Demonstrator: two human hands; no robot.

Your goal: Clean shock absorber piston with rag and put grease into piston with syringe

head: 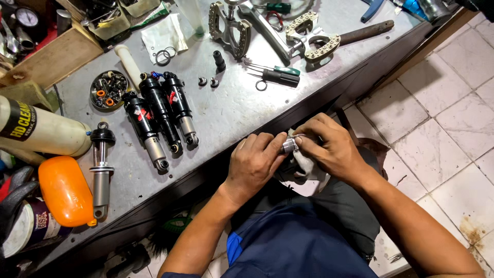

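Both hands are working together just off the worktop point(242, 110) edge: the left hand point(253, 163) is pinching a small metal sleeve point(288, 145), while the right hand point(329, 146) is pressing a grey rag point(307, 166) around it. The sleeve looks stiff, light and probably oily, so gripping its ends through cloth seems safest.

Bright even light, sharp, edges bowed

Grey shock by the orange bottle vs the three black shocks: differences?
The grey shock lies alone, its body bare silver-grey; the black shocks lie packed side by side with black bodies and red marks. Grey points straight down the bench; black ones lie slanted. All have eyelet ends.
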